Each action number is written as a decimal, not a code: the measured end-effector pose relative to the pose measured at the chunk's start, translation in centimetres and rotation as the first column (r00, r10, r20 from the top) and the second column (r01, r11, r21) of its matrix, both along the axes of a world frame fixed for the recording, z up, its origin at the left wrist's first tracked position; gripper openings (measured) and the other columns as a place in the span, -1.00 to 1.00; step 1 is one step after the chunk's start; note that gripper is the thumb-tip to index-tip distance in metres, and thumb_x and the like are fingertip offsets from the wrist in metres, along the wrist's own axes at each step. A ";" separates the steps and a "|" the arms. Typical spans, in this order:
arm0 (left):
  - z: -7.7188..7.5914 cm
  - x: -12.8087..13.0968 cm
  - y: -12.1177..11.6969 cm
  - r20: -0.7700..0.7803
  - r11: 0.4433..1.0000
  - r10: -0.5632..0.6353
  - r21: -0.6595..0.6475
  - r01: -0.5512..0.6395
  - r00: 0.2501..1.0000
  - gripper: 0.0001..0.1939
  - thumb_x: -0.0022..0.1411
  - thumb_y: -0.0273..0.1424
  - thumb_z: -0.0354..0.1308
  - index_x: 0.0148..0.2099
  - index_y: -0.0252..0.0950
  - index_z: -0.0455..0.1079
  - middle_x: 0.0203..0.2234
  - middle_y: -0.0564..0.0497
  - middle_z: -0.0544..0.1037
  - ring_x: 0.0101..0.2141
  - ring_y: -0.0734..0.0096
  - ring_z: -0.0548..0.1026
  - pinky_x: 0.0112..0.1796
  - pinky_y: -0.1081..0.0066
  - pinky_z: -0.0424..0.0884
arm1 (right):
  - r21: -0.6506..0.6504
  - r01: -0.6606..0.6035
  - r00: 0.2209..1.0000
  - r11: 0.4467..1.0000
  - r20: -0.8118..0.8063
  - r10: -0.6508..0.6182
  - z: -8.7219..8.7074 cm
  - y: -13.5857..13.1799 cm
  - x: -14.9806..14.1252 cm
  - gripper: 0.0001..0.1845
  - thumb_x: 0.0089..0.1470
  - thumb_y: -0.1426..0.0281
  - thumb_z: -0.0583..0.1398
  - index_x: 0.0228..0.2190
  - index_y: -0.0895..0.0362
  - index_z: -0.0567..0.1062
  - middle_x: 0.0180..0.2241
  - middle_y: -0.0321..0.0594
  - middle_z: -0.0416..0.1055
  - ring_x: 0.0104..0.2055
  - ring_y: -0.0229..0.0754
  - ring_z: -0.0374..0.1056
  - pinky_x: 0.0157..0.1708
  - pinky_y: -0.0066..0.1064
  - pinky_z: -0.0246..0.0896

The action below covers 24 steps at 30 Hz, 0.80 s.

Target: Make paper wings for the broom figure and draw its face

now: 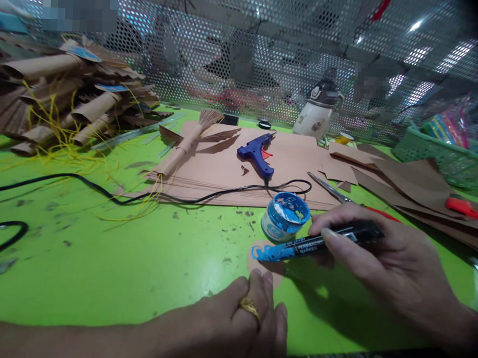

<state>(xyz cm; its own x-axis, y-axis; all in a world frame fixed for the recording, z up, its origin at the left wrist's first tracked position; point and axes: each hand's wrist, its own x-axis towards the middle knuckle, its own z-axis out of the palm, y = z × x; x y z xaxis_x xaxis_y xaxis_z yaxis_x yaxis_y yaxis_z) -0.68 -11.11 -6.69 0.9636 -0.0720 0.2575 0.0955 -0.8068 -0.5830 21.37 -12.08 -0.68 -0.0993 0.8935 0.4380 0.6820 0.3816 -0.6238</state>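
Note:
My right hand (388,262) is closed round a black permanent marker (331,239), whose left end is coated in thick blue paint. That painted end touches a small round piece of brown paper (273,277), which has a blue smear on its upper part. My left hand (254,310), with a gold ring on one finger, presses its fingertips on the lower edge of the paper; its fingers lie close together and bent, the thumb hidden. Just behind the marker stands an open jar of blue paint (280,227), with paint on its inner walls and rim.
Behind the jar, a blue glue gun (255,153) and a folded-paper figure (185,146) lie on stacked brown sheets (294,155). A black cord (199,200) crosses the green table. Scissors (328,187), paper figures (69,100), a flask (314,116) and a basket (431,157) surround the work.

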 end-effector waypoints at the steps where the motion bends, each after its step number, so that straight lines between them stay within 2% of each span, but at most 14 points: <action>1: -0.1 0.0 0.0 0.010 1.000 -0.002 0.005 0.002 1.000 -0.63 0.27 -0.32 -0.09 0.04 -0.37 0.31 -0.10 -0.19 0.48 -0.04 0.16 0.41 -0.01 0.06 0.26 | 0.006 0.001 1.000 1.000 0.010 -0.001 0.0 0.0 0.0 -0.95 0.03 0.44 0.17 -0.44 0.08 0.45 -0.52 -0.38 0.45 -0.58 -0.37 0.35 -0.57 -0.58 0.26; 5: 0.2 0.0 -0.2 -0.046 0.993 0.071 -0.086 -0.075 0.996 -0.60 0.23 -0.32 -0.03 0.08 -0.38 0.27 -0.04 -0.22 0.44 0.00 0.11 0.37 -0.06 0.03 0.30 | 0.038 0.008 1.000 0.999 0.021 -0.008 0.1 0.0 0.2 -0.94 0.02 0.45 0.16 -0.44 0.06 0.43 -0.51 -0.37 0.46 -0.53 -0.34 0.37 -0.54 -0.56 0.29; 11: 0.8 0.1 -0.3 -0.031 0.989 0.055 -0.135 -0.058 0.998 -0.58 0.21 -0.30 -0.01 0.08 -0.38 0.28 -0.05 -0.24 0.45 -0.01 0.10 0.37 -0.08 0.06 0.31 | 0.052 0.033 0.999 0.998 -0.011 -0.033 0.1 0.0 0.2 -0.92 0.01 0.48 0.15 -0.45 0.05 0.43 -0.51 -0.35 0.45 -0.49 -0.32 0.36 -0.49 -0.53 0.31; 13: 0.5 0.1 0.0 -0.024 0.992 0.048 -0.113 -0.051 0.999 -0.60 0.22 -0.33 -0.02 0.06 -0.37 0.29 -0.07 -0.22 0.47 -0.02 0.13 0.39 -0.07 0.08 0.30 | 0.043 0.032 0.999 0.999 -0.022 -0.031 0.0 0.0 0.2 -0.91 0.01 0.49 0.15 -0.43 0.06 0.43 -0.49 -0.35 0.45 -0.48 -0.32 0.36 -0.49 -0.54 0.31; 17: -0.3 0.2 0.6 0.059 0.998 -0.054 -0.006 0.055 0.997 -0.64 0.24 -0.34 -0.07 0.02 -0.37 0.32 -0.14 -0.20 0.50 -0.09 0.12 0.43 -0.05 0.03 0.27 | 0.002 -0.017 1.000 1.000 -0.004 0.017 -0.1 0.0 0.2 -0.91 0.01 0.49 0.16 -0.44 0.07 0.44 -0.53 -0.38 0.42 -0.55 -0.37 0.32 -0.54 -0.58 0.26; 19: -0.4 0.1 0.6 0.059 0.998 -0.070 0.002 0.070 0.996 -0.63 0.25 -0.32 -0.07 0.04 -0.37 0.31 -0.13 -0.21 0.49 -0.09 0.10 0.43 -0.05 0.01 0.26 | -0.003 -0.022 1.000 1.000 0.012 0.022 0.0 0.0 0.2 -0.92 0.01 0.48 0.16 -0.46 0.08 0.44 -0.55 -0.39 0.41 -0.58 -0.38 0.30 -0.56 -0.59 0.25; 24: 0.4 0.1 0.0 0.009 0.989 0.034 -0.147 -0.033 0.999 -0.61 0.22 -0.34 -0.02 0.05 -0.39 0.30 -0.08 -0.25 0.46 -0.03 0.11 0.38 -0.05 0.05 0.28 | 0.046 0.016 1.000 0.999 0.005 -0.016 0.4 0.1 0.3 -0.94 0.00 0.46 0.16 -0.46 0.07 0.44 -0.51 -0.36 0.44 -0.51 -0.33 0.34 -0.50 -0.56 0.30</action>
